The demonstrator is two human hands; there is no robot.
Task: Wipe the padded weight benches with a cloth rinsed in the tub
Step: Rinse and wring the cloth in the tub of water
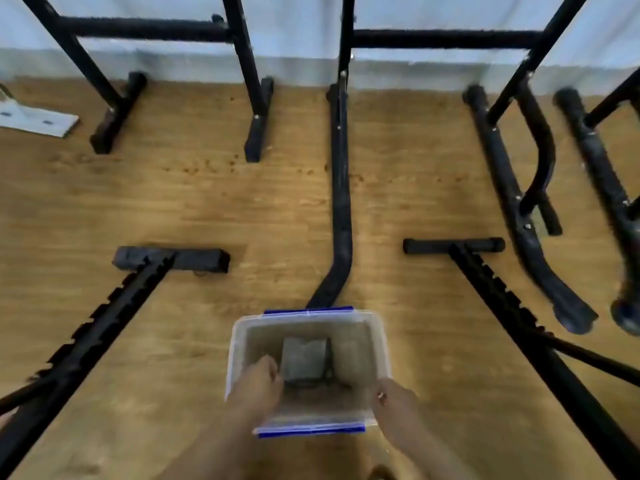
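Wooden floor (242, 202) bears clear tub (236, 344), black bench frames (341, 202), white bracket (34, 119)

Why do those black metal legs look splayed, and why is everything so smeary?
Head view: the wide-angle lens splays the bench frames outward, though some tubes may truly curve; head view: all is soft, so the grey cloth in the tub lacks detail; head view: even light, no glare, faint shadows on the floor.

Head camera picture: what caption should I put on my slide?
The left hand and right hand at a clear tub with a grey cloth inside, among black bench frames.
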